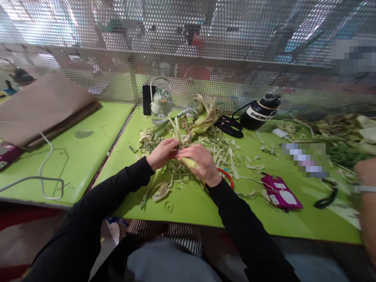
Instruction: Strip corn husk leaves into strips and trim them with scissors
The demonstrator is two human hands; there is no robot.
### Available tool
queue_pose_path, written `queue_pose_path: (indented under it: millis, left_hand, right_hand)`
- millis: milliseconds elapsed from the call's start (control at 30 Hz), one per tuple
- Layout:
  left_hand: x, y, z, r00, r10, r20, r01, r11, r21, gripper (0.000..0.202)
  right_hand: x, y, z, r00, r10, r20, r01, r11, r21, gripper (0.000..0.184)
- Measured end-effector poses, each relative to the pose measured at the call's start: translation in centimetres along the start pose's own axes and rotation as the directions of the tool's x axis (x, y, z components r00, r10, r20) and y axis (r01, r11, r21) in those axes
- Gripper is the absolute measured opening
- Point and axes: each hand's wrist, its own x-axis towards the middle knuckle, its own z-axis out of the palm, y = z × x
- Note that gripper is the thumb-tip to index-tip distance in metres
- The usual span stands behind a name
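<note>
Both of my hands meet over a heap of pale green corn husk strips [205, 141] in the middle of the green table [190, 203]. My left hand [162, 152] is closed on a long husk leaf [177, 131] that stands up between the hands. My right hand [199, 162] is wrapped over a yellowish husk piece [190, 162], with its fingers pressed against the left hand's. A red ring [227, 176] lies just right of my right wrist. Both arms wear black sleeves.
A pale kettle-shaped bottle [161, 102] and a black bottle [258, 111] stand at the back by the perforated metal screen. A magenta phone [280, 192] lies to the right, black scissors [229, 125] behind the heap. Another person's arm [366, 184] shows at the right edge. Brown paper [44, 105] and a white cable [44, 172] lie left.
</note>
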Motion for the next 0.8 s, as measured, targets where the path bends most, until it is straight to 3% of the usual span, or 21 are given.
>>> queue_pose_path:
  millis: [167, 467, 567, 700, 800]
  left_hand:
    - [0.2, 0.0, 0.0, 0.999, 0.035, 0.035, -0.039, 0.991, 0.129, 0.01]
    - [0.7, -1.8, -0.5, 0.974, 0.168, 0.153, -0.217, 0.888, 0.407, 0.011]
    - [0.6, -1.9, -0.6, 0.976, 0.116, 0.182, -0.175, 0.92, 0.35, 0.012]
    - [0.4, -1.6, -0.4, 0.984, 0.043, 0.175, -0.066, 0.99, 0.127, 0.024]
    - [0.3, -1.4, -0.3, 0.988, 0.016, 0.157, -0.018, 1.0, 0.012, 0.022]
  right_hand:
    - [0.1, 0.5, -0.4, 0.945, 0.325, -0.027, -0.323, 0.944, 0.073, 0.018]
    - [0.2, 0.4, -0.2, 0.835, 0.533, -0.135, -0.517, 0.845, 0.136, 0.02]
    - [0.2, 0.3, -0.1, 0.813, 0.562, -0.15, -0.543, 0.826, 0.154, 0.017]
    - [0.4, 0.4, -0.1, 0.732, 0.672, -0.116, -0.605, 0.718, 0.343, 0.022]
    - [0.4, 0.5, 0.0, 0.666, 0.742, -0.075, -0.636, 0.618, 0.462, 0.027]
